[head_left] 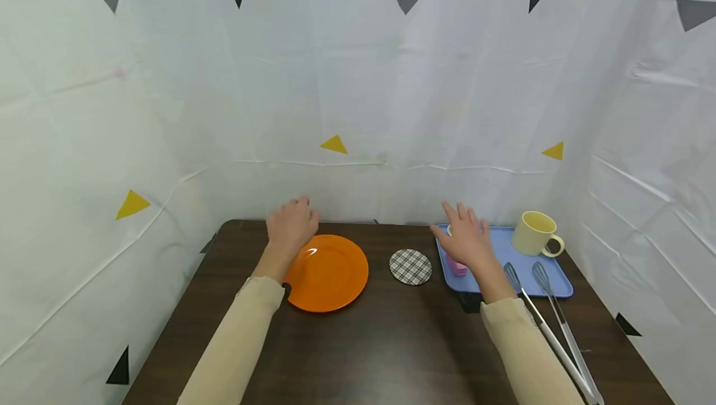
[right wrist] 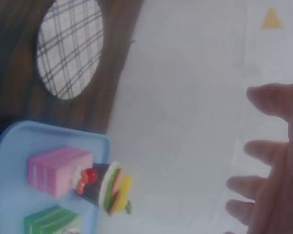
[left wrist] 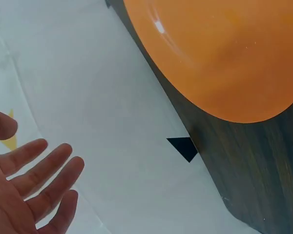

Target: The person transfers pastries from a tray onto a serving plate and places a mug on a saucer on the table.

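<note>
Above the far left part of the table, my left hand [head_left: 292, 225] hovers over the rim of an orange plate [head_left: 330, 273], holding nothing. Its fingers [left wrist: 44, 180] are spread and loosely bent in the left wrist view. My right hand [head_left: 465, 237] is held over the left side of a blue tray [head_left: 498, 240], fingers spread and nothing in them. Below it, the tray carries a pink toy cake slice [right wrist: 61, 170], a green one [right wrist: 51, 222] and a small dark cup with colourful toppings [right wrist: 105, 187]. In the head view this hand hides part of them.
A round checked coaster [head_left: 411, 267] lies between plate and tray. On the tray's right stands a yellow mug [head_left: 534, 234]. Metal tongs [head_left: 559, 324] rest with their tips on the tray, handles toward the near right. White curtains [head_left: 358, 82] surround the dark wooden table [head_left: 358, 355].
</note>
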Demonstrator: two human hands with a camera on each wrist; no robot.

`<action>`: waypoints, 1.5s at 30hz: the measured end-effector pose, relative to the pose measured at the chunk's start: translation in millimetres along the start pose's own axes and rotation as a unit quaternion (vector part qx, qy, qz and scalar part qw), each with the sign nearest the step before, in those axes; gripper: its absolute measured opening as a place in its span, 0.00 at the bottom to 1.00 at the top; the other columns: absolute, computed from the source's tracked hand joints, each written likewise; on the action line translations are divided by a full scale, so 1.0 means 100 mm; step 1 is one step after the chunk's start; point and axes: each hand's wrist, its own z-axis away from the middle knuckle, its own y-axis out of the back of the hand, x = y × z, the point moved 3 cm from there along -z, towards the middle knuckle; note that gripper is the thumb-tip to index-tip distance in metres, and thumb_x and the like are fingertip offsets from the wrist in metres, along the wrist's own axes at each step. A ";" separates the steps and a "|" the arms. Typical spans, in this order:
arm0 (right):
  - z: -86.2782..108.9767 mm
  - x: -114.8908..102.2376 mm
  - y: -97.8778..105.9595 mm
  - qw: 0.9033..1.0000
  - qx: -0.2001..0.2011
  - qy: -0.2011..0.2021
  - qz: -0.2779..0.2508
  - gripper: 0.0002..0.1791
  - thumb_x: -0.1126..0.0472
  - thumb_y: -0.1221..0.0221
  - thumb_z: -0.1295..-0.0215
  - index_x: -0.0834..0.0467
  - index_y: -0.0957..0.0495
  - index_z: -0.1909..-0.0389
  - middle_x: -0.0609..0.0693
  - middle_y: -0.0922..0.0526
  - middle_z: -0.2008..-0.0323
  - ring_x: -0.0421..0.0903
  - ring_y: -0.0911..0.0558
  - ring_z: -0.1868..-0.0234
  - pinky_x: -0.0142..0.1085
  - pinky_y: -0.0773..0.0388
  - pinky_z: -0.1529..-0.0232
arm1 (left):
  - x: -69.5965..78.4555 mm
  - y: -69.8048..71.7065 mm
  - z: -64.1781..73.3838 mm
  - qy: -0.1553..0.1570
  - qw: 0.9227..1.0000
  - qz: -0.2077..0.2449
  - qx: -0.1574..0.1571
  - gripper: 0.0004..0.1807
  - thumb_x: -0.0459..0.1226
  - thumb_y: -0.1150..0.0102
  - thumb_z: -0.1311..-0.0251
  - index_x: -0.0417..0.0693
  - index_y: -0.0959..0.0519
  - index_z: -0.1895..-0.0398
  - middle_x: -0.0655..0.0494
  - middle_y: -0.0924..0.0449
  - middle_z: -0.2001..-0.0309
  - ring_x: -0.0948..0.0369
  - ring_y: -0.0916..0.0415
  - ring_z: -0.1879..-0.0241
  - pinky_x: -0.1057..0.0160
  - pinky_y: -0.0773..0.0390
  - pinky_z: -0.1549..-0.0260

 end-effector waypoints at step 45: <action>1.83 1.98 -0.16 0.964 -0.107 -0.243 -0.001 0.66 0.29 0.35 0.34 0.81 0.52 0.25 0.88 0.44 0.32 0.88 0.40 0.33 0.79 0.35 0.33 | -1.16 -1.09 0.88 0.195 0.918 0.324 -0.123 0.26 0.45 0.48 0.22 0.33 0.25 0.33 0.33 0.18 0.41 0.45 0.17 0.48 0.48 0.14 0.47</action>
